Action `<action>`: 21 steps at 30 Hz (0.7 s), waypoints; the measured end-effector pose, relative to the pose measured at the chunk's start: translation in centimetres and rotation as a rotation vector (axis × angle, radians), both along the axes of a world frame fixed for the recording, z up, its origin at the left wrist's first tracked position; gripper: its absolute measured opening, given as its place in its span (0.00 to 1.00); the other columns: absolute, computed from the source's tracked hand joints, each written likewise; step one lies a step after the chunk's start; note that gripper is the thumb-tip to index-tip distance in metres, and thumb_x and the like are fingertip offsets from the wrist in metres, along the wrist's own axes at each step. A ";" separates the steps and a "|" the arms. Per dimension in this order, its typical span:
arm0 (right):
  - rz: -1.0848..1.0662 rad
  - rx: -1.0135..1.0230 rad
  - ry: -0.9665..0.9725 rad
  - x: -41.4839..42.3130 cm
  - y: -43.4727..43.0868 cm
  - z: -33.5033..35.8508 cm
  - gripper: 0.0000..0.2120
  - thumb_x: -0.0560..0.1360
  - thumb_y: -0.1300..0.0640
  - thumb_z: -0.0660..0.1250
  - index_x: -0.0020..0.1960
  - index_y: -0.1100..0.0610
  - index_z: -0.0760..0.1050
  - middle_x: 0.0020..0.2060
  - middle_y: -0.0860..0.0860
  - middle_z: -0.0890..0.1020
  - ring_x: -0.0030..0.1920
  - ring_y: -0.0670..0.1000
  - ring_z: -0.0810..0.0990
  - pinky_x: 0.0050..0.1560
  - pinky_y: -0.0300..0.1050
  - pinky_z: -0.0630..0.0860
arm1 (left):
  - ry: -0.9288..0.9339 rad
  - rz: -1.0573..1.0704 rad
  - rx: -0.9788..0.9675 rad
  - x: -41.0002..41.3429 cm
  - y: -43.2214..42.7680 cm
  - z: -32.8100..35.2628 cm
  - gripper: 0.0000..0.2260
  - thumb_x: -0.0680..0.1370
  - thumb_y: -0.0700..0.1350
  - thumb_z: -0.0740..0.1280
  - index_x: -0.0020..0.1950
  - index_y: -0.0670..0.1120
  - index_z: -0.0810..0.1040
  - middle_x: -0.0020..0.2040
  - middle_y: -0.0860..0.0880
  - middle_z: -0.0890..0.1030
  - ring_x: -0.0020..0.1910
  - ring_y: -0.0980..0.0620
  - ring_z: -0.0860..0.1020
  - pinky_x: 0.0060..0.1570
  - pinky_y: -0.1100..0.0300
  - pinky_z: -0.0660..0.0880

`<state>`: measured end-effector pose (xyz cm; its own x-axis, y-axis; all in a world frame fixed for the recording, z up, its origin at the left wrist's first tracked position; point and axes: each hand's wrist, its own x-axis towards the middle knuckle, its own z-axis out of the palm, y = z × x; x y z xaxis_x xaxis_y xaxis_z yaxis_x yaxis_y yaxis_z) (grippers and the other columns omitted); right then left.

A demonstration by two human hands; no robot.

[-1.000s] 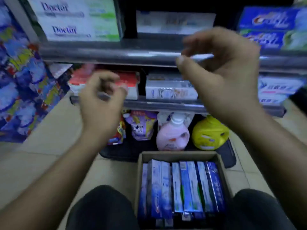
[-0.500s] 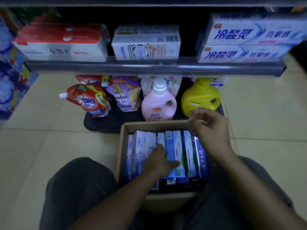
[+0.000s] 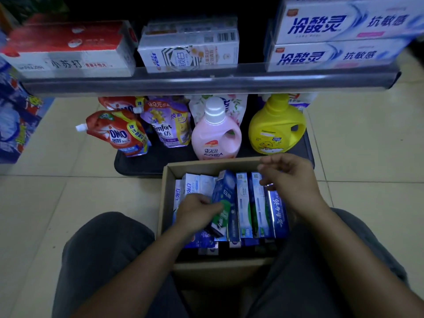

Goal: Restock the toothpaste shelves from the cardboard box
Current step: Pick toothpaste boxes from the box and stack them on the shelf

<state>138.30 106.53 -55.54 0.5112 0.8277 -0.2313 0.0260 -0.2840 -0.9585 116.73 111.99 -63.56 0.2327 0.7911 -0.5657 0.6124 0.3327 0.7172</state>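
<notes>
We look down from head height at a cardboard box (image 3: 164,203) standing open on the tiled floor (image 3: 68,203), between the knees of a person in dark trousers (image 3: 103,260). The box holds a row of toothpaste cartons (image 3: 243,198) packed on edge, mostly blue and white. The left hand (image 3: 197,210) is inside the box, its fingers and thumb closed around one dark blue toothpaste carton with a green patch (image 3: 226,191), which sits tilted and raised above its neighbours. The right hand (image 3: 291,180) hovers over the right end of the row with its fingers loosely curled and nothing in its grasp. Just beyond the box, a black base shelf (image 3: 137,166) carries a red OMO pouch (image 3: 117,134), a purple Comfort pouch (image 3: 169,125), a pink bottle (image 3: 215,134) and a yellow bottle (image 3: 275,129). Above them runs a grey shelf rail (image 3: 206,81), and on that shelf lie a red and white toothpaste pack (image 3: 68,49) on the left, a Crest pack (image 3: 188,47) in the middle and two stacked blue and white toothpaste cartons (image 3: 339,35) on the right.
</notes>
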 end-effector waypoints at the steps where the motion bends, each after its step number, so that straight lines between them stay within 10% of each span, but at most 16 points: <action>1: 0.005 0.002 -0.019 0.5 0.3 0.1 0.07 0.75 0.65 0.73 0.47 0.54 0.81 0.35 0.50 0.85 0.32 0.48 0.82 0.35 0.39 0.76 | -0.060 0.005 -0.006 -0.7 0.6 1.0 0.21 0.59 0.57 0.73 0.38 0.40 0.84 0.36 0.38 0.82 0.34 0.51 0.79 0.39 0.55 0.74; 8: 0.356 -0.083 -0.003 1.2 2.9 1.4 0.21 0.76 0.50 0.74 0.66 0.38 0.74 0.56 0.41 0.81 0.48 0.39 0.84 0.44 0.41 0.82 | -0.345 -0.068 -0.055 -2.5 2.6 7.9 0.16 0.63 0.43 0.70 0.48 0.46 0.89 0.43 0.44 0.87 0.40 0.52 0.79 0.41 0.57 0.75; 15: 0.127 0.120 0.275 3.3 2.1 2.9 0.18 0.71 0.57 0.75 0.59 0.60 0.79 0.45 0.55 0.84 0.41 0.52 0.85 0.36 0.45 0.84 | -0.616 0.256 -0.163 -0.9 2.4 7.5 0.11 0.81 0.45 0.68 0.59 0.41 0.84 0.52 0.40 0.86 0.47 0.45 0.85 0.49 0.52 0.81; 17: 0.010 0.194 0.249 4.7 1.4 3.4 0.13 0.73 0.60 0.74 0.56 0.59 0.79 0.42 0.52 0.84 0.39 0.51 0.86 0.36 0.44 0.84 | -0.404 0.339 -0.145 -0.8 1.7 5.4 0.10 0.82 0.48 0.67 0.52 0.43 0.82 0.47 0.41 0.84 0.39 0.46 0.82 0.43 0.53 0.80; 21: -0.101 0.276 0.220 6.1 0.0 4.1 0.11 0.76 0.62 0.72 0.58 0.59 0.78 0.39 0.51 0.84 0.38 0.50 0.85 0.37 0.42 0.83 | 0.353 -0.325 0.033 -0.2 -1.3 0.6 0.21 0.76 0.66 0.69 0.51 0.48 0.77 0.45 0.49 0.81 0.41 0.52 0.79 0.40 0.57 0.75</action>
